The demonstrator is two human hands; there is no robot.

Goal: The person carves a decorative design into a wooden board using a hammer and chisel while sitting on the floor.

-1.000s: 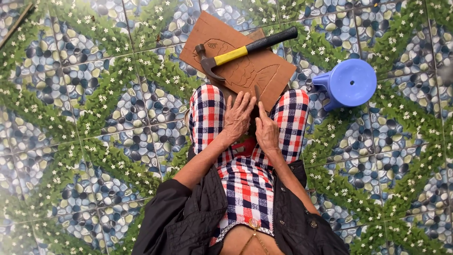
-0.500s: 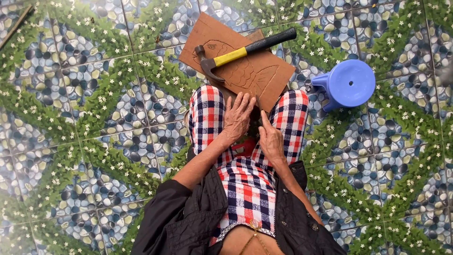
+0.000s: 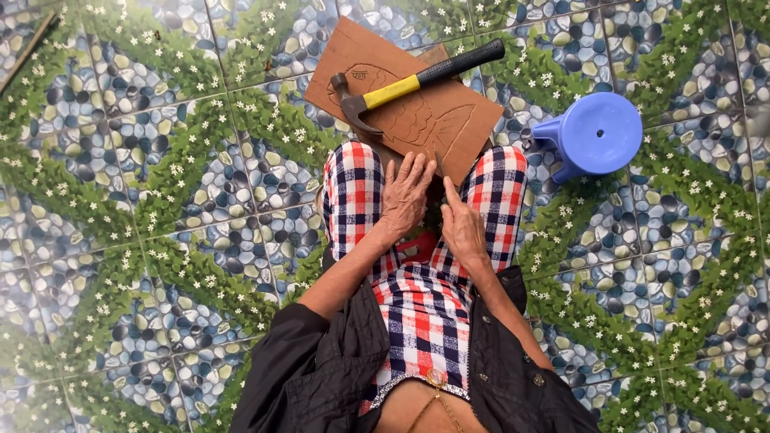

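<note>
A brown wooden board (image 3: 449, 128) with a fish carved into it lies on the floor in front of my knees. On the board rests a claw hammer (image 3: 401, 84) with a yellow and black handle. My left hand (image 3: 405, 196) lies flat between my knees, fingers apart, just below the board's near edge. Beside it is my right hand (image 3: 464, 228), fingers curled, one finger stretched toward the board. Whether it grips something thin is unclear. A red, white and navy checked cloth (image 3: 425, 313) covers my legs.
A small blue plastic stool (image 3: 597, 132) stands to the right of the board. The floor (image 3: 160, 200) is tiled with a pebble and green leaf pattern. A thin stick (image 3: 28, 52) lies at the far upper left.
My right hand has slid slightly back toward my body. The left hand, hammer and board stay where they were.
</note>
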